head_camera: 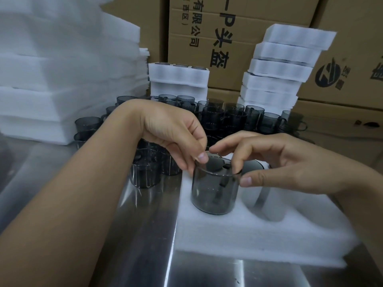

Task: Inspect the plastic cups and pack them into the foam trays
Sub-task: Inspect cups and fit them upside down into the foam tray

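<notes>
Starting at the frame's left, loose smoky cups (145, 172) crowd the steel table (145, 245) just beside the left hand (172, 131), whose forearm could knock them over. Its thumb and fingers pinch the left rim of the cup (213, 193) at lower centre, which stands high in a pocket of the foam tray (248, 235). The right hand (286, 160), fingers curled, pinches the rim's right side; uneven pressing may tilt and jam it, or tear the foam.

Steel table (145, 228), foam tray (248, 237) in front, smoky cups (234, 119) clustered behind, foam stacks (273, 79) seemingly at back
</notes>
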A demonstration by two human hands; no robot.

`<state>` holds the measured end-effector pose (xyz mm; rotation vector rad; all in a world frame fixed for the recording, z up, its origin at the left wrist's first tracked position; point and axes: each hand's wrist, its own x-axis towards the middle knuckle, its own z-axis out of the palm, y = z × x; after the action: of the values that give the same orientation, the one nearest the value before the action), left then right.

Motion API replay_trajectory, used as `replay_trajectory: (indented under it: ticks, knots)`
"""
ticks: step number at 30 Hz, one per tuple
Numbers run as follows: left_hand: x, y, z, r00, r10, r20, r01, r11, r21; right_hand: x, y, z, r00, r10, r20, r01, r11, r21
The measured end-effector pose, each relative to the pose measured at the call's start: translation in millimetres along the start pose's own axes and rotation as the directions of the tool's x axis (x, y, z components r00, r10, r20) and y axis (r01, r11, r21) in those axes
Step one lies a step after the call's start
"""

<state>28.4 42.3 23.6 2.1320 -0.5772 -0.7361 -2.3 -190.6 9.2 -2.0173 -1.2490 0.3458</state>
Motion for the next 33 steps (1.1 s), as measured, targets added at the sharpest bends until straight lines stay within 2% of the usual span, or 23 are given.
replay_trajectory:
  ticks: [8, 20, 23, 28, 33]
  knots:
    - [2.0, 1.2, 1.3, 0.999, 0.031, 0.029, -0.031, 0.999, 0.013, -1.7, 0.2, -1.5, 1.0, -0.011, -0.014, 0.01, 0.998, -0.055]
    - [4.5, 2.5, 3.7, 0.991, 0.126, -0.051, -0.126, 0.992, 0.007, -6.4, -4.0, -1.0, 0.997, -0.052, -0.049, 0.035, 0.952, -0.303]
    - [5.7, 2.6, 3.2, 0.979, 0.171, -0.111, -0.174, 0.985, -0.015, -6.8, -5.1, -0.9, 0.997, -0.05, -0.063, 0.029, 0.956, -0.292]
    - [3.3, 4.5, 2.4, 0.967, 0.221, -0.13, -0.227, 0.973, -0.031, -8.9, -7.7, -2.3, 0.992, -0.084, -0.094, 0.06, 0.971, -0.231]
    - [6.3, 4.6, 4.3, 0.973, 0.2, -0.114, -0.201, 0.979, -0.001, -7.8, -4.8, -1.2, 0.995, -0.08, -0.053, 0.065, 0.969, -0.24]
